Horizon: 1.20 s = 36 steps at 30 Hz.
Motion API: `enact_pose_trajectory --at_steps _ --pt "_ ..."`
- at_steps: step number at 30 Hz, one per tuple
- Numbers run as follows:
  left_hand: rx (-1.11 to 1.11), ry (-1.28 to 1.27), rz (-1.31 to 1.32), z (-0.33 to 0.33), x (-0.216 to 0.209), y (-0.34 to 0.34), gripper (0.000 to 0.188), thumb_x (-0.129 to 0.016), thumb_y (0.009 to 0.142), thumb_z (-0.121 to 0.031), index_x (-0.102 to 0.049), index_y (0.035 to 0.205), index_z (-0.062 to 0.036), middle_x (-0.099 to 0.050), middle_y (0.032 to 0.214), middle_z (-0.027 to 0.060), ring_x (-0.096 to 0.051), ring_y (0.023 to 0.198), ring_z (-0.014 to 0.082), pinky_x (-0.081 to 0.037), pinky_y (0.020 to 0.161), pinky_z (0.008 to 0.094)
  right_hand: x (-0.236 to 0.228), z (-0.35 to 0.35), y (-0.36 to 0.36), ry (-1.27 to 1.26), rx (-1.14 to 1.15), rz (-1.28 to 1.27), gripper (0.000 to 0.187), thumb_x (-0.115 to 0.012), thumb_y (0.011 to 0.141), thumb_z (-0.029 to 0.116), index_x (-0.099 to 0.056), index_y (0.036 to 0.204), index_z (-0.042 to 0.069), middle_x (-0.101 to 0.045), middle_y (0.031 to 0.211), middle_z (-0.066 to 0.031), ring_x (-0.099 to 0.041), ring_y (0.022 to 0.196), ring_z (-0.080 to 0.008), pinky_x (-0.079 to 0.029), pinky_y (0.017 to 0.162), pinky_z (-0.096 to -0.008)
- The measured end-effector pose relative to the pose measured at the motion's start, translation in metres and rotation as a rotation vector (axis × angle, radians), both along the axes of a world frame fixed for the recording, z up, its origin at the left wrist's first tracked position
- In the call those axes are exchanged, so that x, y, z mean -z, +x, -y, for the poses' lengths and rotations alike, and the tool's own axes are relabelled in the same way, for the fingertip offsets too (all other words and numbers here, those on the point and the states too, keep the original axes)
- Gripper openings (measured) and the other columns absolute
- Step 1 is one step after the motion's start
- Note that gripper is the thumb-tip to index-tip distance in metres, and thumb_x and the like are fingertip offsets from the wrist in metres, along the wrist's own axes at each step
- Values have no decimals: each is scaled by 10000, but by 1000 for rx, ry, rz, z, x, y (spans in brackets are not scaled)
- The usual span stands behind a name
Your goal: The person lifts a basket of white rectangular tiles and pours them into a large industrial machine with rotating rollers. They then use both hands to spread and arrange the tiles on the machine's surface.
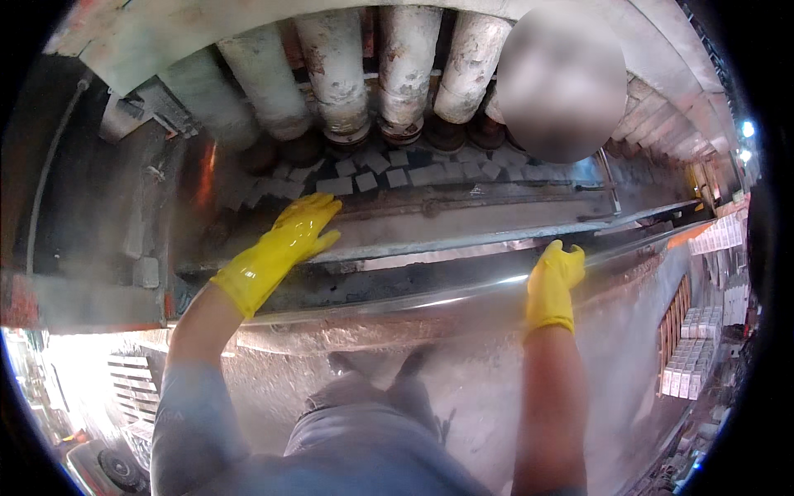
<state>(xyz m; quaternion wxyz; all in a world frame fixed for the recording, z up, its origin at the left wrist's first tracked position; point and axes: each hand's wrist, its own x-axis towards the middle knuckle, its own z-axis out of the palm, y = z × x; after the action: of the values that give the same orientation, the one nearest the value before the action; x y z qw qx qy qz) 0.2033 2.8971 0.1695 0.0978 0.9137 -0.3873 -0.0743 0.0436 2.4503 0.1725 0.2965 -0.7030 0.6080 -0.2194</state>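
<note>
My left hand [281, 252], in a wet yellow rubber glove, reaches over the metal trough. Its fingers stretch out with the thumb apart, and the fingertips are beside a pale flat square piece [335, 186]; I cannot tell whether they touch it. More such pieces [397, 178] lie scattered on the dark surface beyond. My right hand [556, 281], gloved the same way, is by the trough's near side, close to the long metal ledge [463, 245]. Its fingers are curled, and anything inside them is hidden. A shiny metal rail [438, 301] runs along the near edge.
Thick whitish cylinders [331, 70] hang in a row above the far side. A thin metal bar [610, 186] stands at the right of the trough. Stacked pale blocks [691, 355] are at the far right, slatted stacks [132, 380] at the left. Haze blurs parts of the view.
</note>
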Motion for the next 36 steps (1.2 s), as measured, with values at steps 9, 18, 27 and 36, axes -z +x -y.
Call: enact_pose_trajectory --at_steps 9,18,27,36 --pt "-188 123 -118 62 73 56 748 -646 920 -389 -372 1530 -54 -378 1573 214 -375 1440 389 -297 1197 462 6 0 -11 -116 -30 -63 513 -684 886 309 -601 1305 24 -558 1288 -263 -565 1178 -405 -463 1004 -468" --pt "-117 196 -109 46 96 52 768 -628 924 -436 -369 1536 -50 -322 1611 211 -317 1481 376 -264 1214 454 8 -3 -51 -125 4 -85 533 -710 861 325 -616 1283 14 -579 1265 -256 -573 1163 -401 -456 1018 -454" --pt "-88 36 -11 41 114 27 709 -671 893 -400 -471 1460 -24 -416 1543 234 -380 1433 399 -316 1184 464 18 -4 -82 -160 -1 -131 543 -729 867 345 -615 1288 22 -580 1262 -255 -577 1155 -397 -463 1009 -457" --pt "56 -137 42 81 120 -31 695 -677 898 -385 -473 1470 -45 -416 1544 229 -372 1440 393 -270 1206 471 26 3 -104 -129 -1 -115 549 -728 866 346 -612 1293 20 -591 1247 -262 -589 1146 -410 -470 1007 -470"
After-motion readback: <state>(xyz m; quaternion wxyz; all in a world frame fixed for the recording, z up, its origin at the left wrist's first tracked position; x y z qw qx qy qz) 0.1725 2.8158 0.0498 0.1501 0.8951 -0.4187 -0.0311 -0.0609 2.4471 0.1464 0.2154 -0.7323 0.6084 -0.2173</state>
